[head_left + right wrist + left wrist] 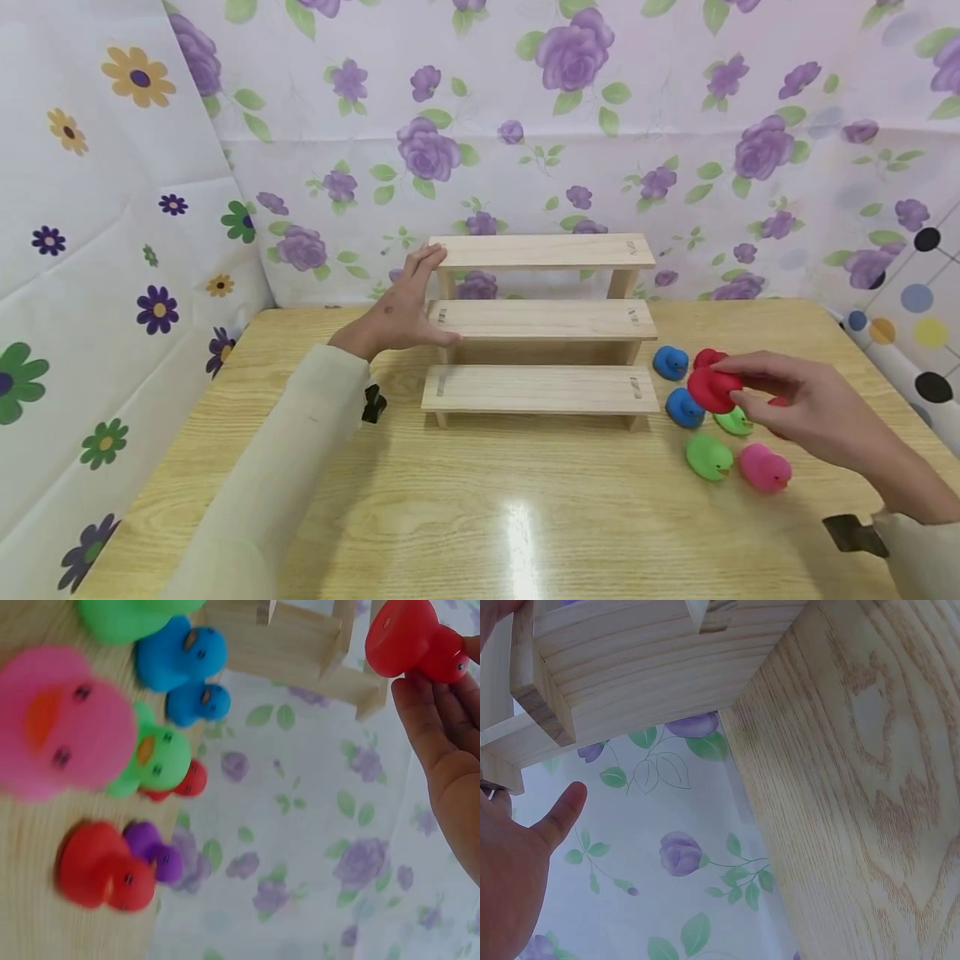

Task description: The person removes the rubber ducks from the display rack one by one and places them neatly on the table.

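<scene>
A three-tier wooden step shelf [540,388] stands on the table near the back cloth. My left hand [397,312] rests on its left end, fingertips at the top board, thumb by the middle board's front corner. In the left wrist view that thumb [564,814] is stretched out straight. To the right of the shelf, my right hand [817,408] pinches a red rubber duck [712,390] between thumb and fingers. The right wrist view shows this duck tipped, its flat base [386,630] turned outward. It is held above the other ducks.
Beside the shelf's right end sit several ducks: blue ones [670,363], green ones [708,456], a pink one [765,467]. A red duck [105,866] and a purple duck [154,853] show in the right wrist view. Flowered cloth [510,100] hangs behind the wooden table [450,508].
</scene>
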Tool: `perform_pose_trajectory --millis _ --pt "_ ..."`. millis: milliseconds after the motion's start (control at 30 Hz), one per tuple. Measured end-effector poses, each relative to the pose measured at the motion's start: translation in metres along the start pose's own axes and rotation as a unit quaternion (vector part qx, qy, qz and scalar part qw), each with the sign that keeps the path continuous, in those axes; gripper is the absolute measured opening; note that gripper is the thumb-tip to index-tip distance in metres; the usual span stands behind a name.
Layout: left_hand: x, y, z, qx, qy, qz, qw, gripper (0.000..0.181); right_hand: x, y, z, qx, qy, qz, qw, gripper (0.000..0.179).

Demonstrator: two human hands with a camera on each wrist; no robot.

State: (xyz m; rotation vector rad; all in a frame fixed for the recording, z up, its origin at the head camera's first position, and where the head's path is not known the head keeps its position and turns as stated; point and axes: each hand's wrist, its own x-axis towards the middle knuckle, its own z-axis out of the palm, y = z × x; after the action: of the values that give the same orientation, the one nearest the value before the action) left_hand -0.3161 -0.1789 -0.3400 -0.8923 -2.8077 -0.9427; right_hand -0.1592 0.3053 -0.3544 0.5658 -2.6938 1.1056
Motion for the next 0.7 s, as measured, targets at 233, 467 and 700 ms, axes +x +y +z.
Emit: perform_pose_trajectory --millis 233,467,700 --pt "-0.001 -0.001 -0.001 0.005 0.003 0.007 1.0 0.125 -0.02 0.019 -0.016 -0.031 0.01 0.006 0.9995 0.036" --pt "0.0 0.0 -0.001 -0.005 -0.004 0.002 1.0 0.124 -0.04 0.04 -0.026 0.0 0.03 -0.019 0.9994 0.041" --pt "0.001 -0.001 0.0 -0.003 -0.002 0.002 1.0 0.125 -0.059 0.06 -0.03 -0.004 0.068 -0.019 0.9975 0.043"
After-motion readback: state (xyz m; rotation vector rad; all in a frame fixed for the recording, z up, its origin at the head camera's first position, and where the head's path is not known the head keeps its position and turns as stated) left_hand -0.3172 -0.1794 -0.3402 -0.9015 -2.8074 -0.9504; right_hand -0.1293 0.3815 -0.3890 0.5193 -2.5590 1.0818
